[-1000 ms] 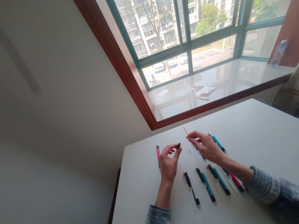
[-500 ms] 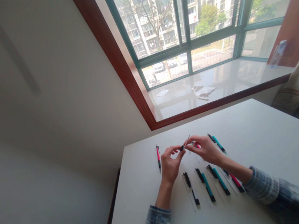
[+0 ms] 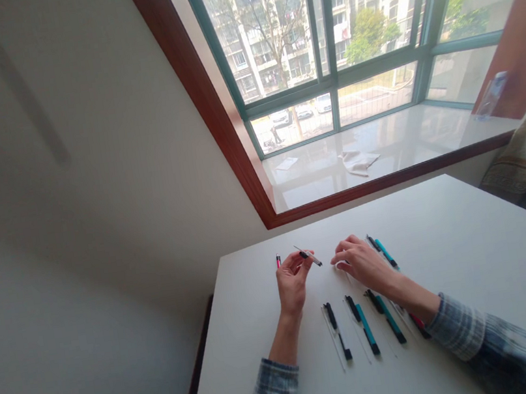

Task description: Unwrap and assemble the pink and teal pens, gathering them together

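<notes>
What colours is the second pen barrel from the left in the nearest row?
The pen barrel is teal and black, best seen in the head view.

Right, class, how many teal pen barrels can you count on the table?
3: the far barrel, beside the right hand; the left barrel and right barrel, neighbours in the near row. More may hide under the right forearm.

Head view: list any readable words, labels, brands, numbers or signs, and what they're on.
None readable.
Pen piece in the left hand: too small to tell if marked.
Teal pen barrels on the table: no lettering discernible.
Bottle and paper by the window: too blurred to read.
Parked cars outside: plates, if any, too small.
</notes>
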{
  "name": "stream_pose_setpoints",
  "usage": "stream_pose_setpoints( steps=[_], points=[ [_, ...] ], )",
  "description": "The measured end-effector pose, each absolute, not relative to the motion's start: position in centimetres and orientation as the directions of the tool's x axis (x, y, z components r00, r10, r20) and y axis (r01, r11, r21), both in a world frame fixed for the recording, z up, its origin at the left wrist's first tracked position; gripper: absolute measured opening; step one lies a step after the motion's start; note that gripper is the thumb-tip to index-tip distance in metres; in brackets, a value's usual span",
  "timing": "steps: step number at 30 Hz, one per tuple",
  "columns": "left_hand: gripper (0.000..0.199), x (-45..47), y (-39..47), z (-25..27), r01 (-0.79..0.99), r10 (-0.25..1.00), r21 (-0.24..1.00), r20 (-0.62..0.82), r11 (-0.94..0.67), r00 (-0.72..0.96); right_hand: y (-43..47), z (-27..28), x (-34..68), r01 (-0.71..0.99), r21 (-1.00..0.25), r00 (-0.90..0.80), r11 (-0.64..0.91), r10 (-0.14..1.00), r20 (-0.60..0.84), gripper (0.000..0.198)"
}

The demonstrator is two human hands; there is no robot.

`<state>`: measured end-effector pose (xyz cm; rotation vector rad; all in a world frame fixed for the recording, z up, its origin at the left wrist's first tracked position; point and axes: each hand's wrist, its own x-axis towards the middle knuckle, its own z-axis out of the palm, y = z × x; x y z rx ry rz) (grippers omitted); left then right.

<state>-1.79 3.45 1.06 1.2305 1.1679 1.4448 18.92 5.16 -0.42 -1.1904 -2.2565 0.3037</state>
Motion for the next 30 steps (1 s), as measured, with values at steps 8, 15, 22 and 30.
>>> stream_pose_setpoints(
  steps=[8, 15, 22, 30],
  points=[
    [0.03, -2.0, 3.6, 0.7, 0.037, 0.977, 0.985, 0.172, -0.168, -0.129, 5.5, -0.9, 18.5, 0.686, -0.425, -0.476, 0.59, 0.807, 0.35, 0.02],
    [0.026, -2.6, 3.5, 0.8, 0.336, 0.958, 0.926, 0.238, -0.175, -0.158, 5.0, -0.1, 18.0, 0.497, -0.664, -0.391, 0.559, 0.827, 0.403, 0.015],
    [0.017, -2.4, 2.8, 1.5, 0.421, 0.941, 0.877, 0.311, -0.23, -0.136, 5.5, 0.8, 18.1, 0.11, -0.928, -0.152, 0.357, 0.928, 0.339, 0.026],
    [0.015, -2.2, 2.5, 1.5, 0.498, 0.919, 0.812, 0.388, -0.304, -0.071, 6.0, 0.9, 18.6, -0.119, -0.944, -0.027, 0.307, 0.95, 0.312, 0.034]
  ],
)
